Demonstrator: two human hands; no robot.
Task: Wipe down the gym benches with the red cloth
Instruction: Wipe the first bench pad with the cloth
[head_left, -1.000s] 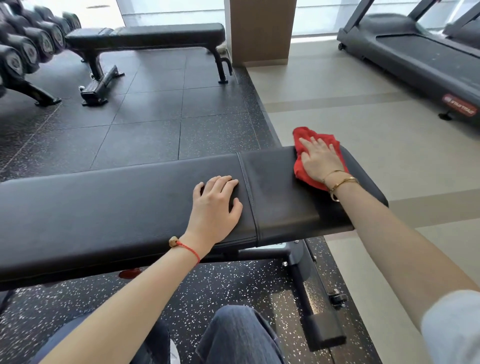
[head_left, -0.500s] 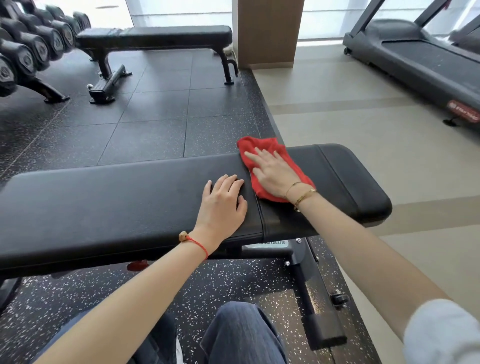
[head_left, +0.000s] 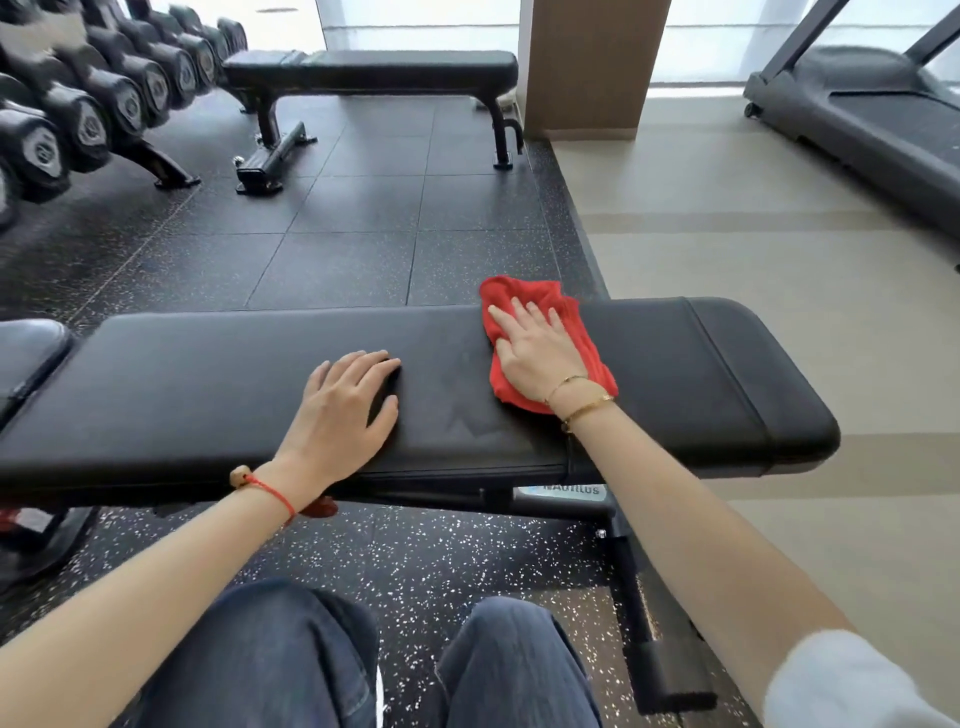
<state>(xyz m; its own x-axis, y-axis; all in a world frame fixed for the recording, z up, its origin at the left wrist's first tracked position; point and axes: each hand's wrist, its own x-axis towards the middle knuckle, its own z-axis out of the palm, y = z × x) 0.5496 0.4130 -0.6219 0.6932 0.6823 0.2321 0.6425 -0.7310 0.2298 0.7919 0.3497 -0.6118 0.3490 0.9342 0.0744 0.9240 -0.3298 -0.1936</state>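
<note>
Though palm-hidden, red cloth (head_left: 540, 332) on bench (head_left: 208, 384).

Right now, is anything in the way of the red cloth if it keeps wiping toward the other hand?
Yes. The left hand lies flat on the near bench, apart from the red cloth and left of it. The right hand presses the cloth down. The pad between them looks bare, so only that hand blocks a leftward wipe.
</note>
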